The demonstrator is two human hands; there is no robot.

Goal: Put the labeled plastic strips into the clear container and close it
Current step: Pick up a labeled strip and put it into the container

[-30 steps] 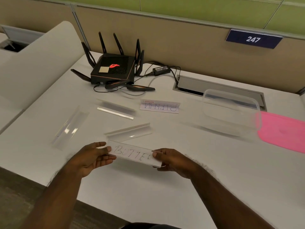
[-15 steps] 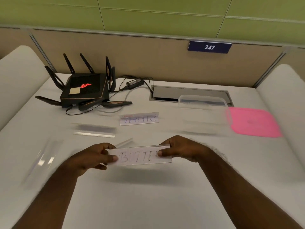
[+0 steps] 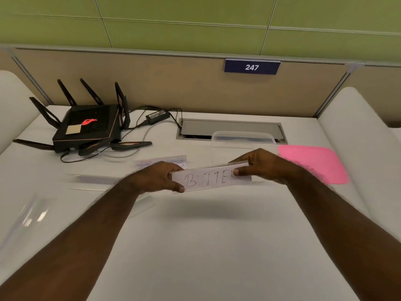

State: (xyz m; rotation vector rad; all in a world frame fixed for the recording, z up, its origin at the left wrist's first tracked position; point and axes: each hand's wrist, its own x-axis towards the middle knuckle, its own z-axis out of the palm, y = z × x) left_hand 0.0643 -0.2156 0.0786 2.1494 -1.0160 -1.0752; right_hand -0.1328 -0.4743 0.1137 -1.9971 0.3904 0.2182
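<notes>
Two hands hold my labeled strip (image 3: 209,178) marked "BUTTE" above the tabletop (image 3: 206,235): left hand (image 3: 158,178) grip pinches one end, right hand (image 3: 258,164) grip the other. Clear container (image 3: 243,137) sits behind, pink lid (image 3: 312,161) beside it.

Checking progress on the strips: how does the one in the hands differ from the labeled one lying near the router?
The held strip is lifted off the desk, pinched at each end by the left hand and right hand; the lying strip rests flat, untouched. The held one reads roughly BUTTE; the other's writing is blurred. Both are long plastic strips with handwritten labels, neither yet in the container.
</notes>
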